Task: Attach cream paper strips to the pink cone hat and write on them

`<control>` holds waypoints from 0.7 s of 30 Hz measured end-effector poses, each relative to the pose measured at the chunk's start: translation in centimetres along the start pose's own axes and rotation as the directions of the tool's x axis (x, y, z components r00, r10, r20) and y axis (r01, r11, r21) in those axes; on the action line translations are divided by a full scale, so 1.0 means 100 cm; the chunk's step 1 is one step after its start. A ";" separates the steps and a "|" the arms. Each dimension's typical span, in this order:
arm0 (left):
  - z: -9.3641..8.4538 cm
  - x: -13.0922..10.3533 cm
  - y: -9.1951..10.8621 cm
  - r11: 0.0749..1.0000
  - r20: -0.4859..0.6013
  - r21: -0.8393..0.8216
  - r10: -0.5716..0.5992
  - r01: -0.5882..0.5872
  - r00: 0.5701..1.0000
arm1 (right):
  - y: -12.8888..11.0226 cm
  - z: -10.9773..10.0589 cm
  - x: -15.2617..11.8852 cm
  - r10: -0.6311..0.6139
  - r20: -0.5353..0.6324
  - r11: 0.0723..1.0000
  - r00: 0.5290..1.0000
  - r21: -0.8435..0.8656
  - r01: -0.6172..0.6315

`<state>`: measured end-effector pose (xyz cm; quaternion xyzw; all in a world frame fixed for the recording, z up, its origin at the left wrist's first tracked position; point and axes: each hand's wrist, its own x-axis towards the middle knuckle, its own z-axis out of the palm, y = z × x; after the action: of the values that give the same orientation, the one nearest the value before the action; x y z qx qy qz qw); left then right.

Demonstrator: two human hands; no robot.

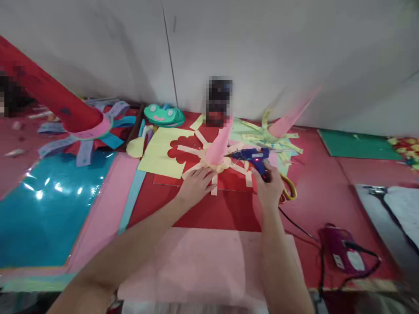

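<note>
A pink paper cone (pixel 218 147) stands upright on a cream scalloped base, with pale paper strips fanning out over red paper (pixel 225 213). My left hand (pixel 196 185) lies at the base's front left edge, fingers spread on the paper. In my right hand (pixel 270 183) is a blue glue gun (pixel 253 156), its nozzle pointing left at the foot of the cone. Yellow-handled scissors (pixel 290 187) lie just beyond my right hand. Behind the glue gun, a second pink cone (pixel 288 122) rises from a yellow-green base with strips.
At left, a big red tube (pixel 55 96) stands on a strip-edged base near a shiny blue sheet (pixel 52 209). Green frog-face cutouts (pixel 163 115) lie by the wall. A purple power box (pixel 345 250) with cables sits at right, near a green sheet (pixel 356 144).
</note>
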<state>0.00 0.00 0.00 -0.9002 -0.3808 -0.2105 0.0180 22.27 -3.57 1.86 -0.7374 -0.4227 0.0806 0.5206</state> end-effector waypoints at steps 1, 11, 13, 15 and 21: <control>0.000 0.000 0.000 1.000 0.006 -0.002 0.002 -0.002 1.000 | 0.000 -0.001 0.000 0.012 -0.020 1.000 1.000 0.010 -0.011; 0.000 -0.002 0.000 0.996 0.100 -0.051 -0.065 0.071 0.993 | 0.000 -0.019 0.011 0.095 -0.352 0.984 0.931 -0.106 -0.140; -0.001 -0.001 0.001 0.993 0.115 -0.065 -0.092 0.100 0.989 | 0.005 -0.021 0.014 0.131 -0.367 0.971 0.921 -0.138 -0.193; -0.001 -0.001 0.001 0.988 0.133 -0.089 -0.117 0.129 0.984 | 0.013 -0.021 0.017 0.172 -0.342 0.951 0.924 -0.186 -0.246; -0.002 0.000 -0.002 0.970 0.132 -0.161 -0.161 0.181 0.978 | 0.029 -0.018 0.019 0.037 -0.297 0.893 0.954 -0.418 -0.164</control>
<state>-0.19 0.07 0.18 -0.8731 -0.4378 -0.1896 -0.1007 26.03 -3.83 0.85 -0.8604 -0.3126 -0.0951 0.3910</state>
